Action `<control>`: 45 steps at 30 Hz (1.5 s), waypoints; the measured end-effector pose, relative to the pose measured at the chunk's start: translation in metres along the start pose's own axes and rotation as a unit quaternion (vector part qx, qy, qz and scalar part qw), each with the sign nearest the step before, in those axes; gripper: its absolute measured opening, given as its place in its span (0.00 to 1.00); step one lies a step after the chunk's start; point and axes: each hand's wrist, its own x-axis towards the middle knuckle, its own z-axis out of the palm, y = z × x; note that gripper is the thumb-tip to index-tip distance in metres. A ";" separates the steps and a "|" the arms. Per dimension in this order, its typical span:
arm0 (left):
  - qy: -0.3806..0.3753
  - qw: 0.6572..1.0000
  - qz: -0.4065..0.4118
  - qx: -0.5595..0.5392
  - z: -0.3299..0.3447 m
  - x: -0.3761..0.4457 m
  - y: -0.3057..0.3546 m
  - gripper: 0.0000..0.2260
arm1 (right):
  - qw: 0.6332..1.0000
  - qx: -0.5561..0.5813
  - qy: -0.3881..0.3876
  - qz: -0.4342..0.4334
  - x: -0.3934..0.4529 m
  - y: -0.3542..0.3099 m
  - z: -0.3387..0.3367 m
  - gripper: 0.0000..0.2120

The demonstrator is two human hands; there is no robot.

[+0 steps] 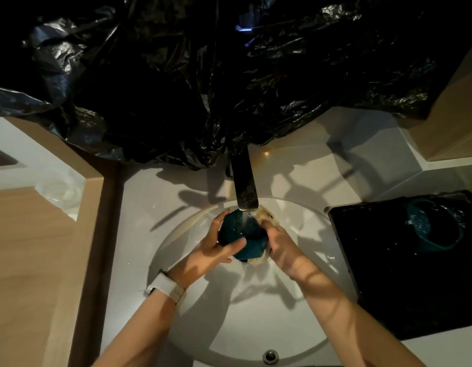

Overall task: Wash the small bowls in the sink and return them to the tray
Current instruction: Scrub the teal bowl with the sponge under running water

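A small dark teal bowl point(241, 234) is held over the white round sink point(303, 308), right under the running tap point(245, 186). My left hand point(216, 250) grips the bowl from its left side, thumb across the front. My right hand point(279, 247) presses a pale yellow sponge point(265, 217) against the bowl's right side. Water falls into the bowl. A second teal bowl point(433, 225) lies wet on the black tray point(388, 274) at the right of the sink.
Crumpled black plastic sheeting point(203, 88) hangs behind the tap and covers the back wall. A wooden counter point(30, 247) runs along the left. An overflow hole point(270, 356) sits at the sink's near rim. A white watch is on my left wrist.
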 end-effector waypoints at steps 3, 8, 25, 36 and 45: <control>0.007 0.968 0.105 0.226 -0.024 -0.001 -0.002 0.39 | 0.998 0.019 -0.050 0.024 0.009 -0.017 0.000 0.15; -0.028 0.811 0.260 0.523 -0.035 0.015 0.012 0.26 | 0.992 0.002 -0.114 0.058 0.010 -0.029 -0.002 0.11; 0.084 0.990 -0.072 -0.090 0.024 0.017 0.021 0.08 | 0.994 -0.089 0.046 -0.053 -0.036 -0.017 -0.020 0.17; 0.180 0.960 -0.130 -0.172 0.045 0.007 0.020 0.16 | 0.968 -0.039 0.061 -0.240 -0.026 -0.020 0.002 0.10; 0.228 0.956 -0.107 -0.148 0.038 0.004 0.030 0.14 | 0.914 -0.221 0.041 -0.336 -0.038 -0.004 0.021 0.09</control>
